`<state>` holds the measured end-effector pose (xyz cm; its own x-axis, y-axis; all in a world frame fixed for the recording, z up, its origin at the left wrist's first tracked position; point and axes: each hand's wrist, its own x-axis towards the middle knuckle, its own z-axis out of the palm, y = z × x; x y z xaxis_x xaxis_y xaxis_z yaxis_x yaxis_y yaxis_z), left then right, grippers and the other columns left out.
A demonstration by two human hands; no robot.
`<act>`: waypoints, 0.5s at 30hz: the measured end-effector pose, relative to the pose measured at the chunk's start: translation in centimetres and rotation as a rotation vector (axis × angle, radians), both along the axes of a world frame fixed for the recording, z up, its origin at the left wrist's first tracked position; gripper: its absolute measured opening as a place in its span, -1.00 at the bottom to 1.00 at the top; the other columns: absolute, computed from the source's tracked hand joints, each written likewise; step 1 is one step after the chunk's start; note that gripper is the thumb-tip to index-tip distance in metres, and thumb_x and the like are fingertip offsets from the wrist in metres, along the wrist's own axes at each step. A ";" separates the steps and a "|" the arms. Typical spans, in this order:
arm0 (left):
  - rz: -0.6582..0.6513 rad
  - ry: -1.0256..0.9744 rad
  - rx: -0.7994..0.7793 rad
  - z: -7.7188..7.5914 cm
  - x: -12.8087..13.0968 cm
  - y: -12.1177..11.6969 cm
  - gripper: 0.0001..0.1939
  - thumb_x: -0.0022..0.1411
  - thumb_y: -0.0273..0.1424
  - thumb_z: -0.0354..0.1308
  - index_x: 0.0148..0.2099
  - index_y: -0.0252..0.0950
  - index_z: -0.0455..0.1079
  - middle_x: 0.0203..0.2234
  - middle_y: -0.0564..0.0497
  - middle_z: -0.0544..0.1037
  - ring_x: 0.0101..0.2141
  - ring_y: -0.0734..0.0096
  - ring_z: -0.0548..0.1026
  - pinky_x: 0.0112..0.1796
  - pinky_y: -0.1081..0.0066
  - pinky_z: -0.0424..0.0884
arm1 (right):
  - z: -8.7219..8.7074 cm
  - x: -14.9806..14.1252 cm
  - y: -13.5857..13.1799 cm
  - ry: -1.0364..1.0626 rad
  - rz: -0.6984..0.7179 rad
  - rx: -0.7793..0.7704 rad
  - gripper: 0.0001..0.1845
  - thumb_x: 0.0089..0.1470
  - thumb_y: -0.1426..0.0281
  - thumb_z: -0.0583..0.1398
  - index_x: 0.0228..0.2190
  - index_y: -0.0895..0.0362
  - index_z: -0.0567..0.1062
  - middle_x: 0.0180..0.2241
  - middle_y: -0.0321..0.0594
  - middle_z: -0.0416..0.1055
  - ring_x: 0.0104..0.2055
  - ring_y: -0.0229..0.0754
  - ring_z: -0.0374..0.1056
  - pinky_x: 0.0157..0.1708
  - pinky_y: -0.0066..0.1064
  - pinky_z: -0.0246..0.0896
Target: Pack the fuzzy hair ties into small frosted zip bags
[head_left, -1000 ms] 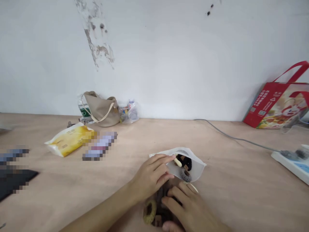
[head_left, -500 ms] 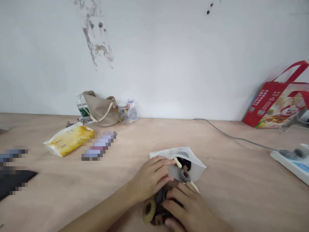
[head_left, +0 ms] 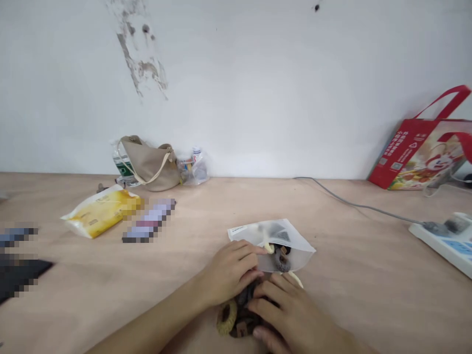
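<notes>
A frosted plastic bag (head_left: 300,253) lies with its mouth towards me and several hair ties inside, among them a grey hair tie (head_left: 282,261) and a cream hair tie (head_left: 269,248). My left hand (head_left: 236,270) is at the bag's left front edge, fingers closed on it, with the index fingertip against the cream one. Nearer to me, my right hand (head_left: 285,309) curls over a pile of dark hair ties (head_left: 245,319), partly hiding them. A yellowish hair tie (head_left: 226,318) lies at the pile's left. Another cream strand (head_left: 296,279) shows behind the right knuckles.
To the left lie a yellow tissue pack (head_left: 106,211), a blurred-out phone (head_left: 150,221) and a dark flat object (head_left: 22,280). A beige handbag (head_left: 153,167) stands by the wall. On the right are a red shopping bag (head_left: 416,152), a power strip (head_left: 442,246) and its grey cable (head_left: 350,202).
The cream hair tie under my left index finger has gone deeper into the bag, its far part now behind the frosted film. My right hand stays over the pile.
</notes>
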<state>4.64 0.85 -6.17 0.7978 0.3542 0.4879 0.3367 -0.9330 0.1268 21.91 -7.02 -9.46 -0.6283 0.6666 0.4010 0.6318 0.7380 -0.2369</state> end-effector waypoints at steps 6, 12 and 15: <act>-0.001 -0.001 -0.015 -0.1 -0.1 0.1 -0.85 0.24 -0.40 0.06 -0.40 -0.28 0.29 -0.17 -0.06 0.54 -0.17 0.36 0.45 -0.16 0.37 0.38 | 0.1 0.0 -0.1 -0.008 0.006 -0.009 -0.76 0.02 0.30 0.22 -0.22 0.01 0.39 -0.23 -0.33 0.40 -0.21 -0.14 0.25 -0.23 -0.31 0.15; -0.007 0.006 -0.008 0.1 0.0 0.0 -0.86 0.24 -0.41 0.06 -0.39 -0.29 0.30 -0.16 -0.06 0.54 -0.16 0.35 0.44 -0.16 0.36 0.39 | -0.1 0.0 0.2 -0.087 0.001 0.074 -0.69 0.00 0.21 0.24 -0.19 -0.02 0.37 -0.26 -0.32 0.38 -0.24 -0.11 0.25 -0.29 -0.28 0.15; 0.004 -0.018 -0.002 0.2 0.0 -0.1 -0.86 0.25 -0.42 0.05 -0.39 -0.29 0.31 -0.16 -0.07 0.54 -0.15 0.34 0.44 -0.14 0.34 0.40 | -0.3 -0.1 0.2 -0.060 -0.022 0.129 -0.79 0.00 0.25 0.21 -0.28 0.02 0.40 -0.28 -0.30 0.36 -0.25 -0.13 0.24 -0.31 -0.31 0.13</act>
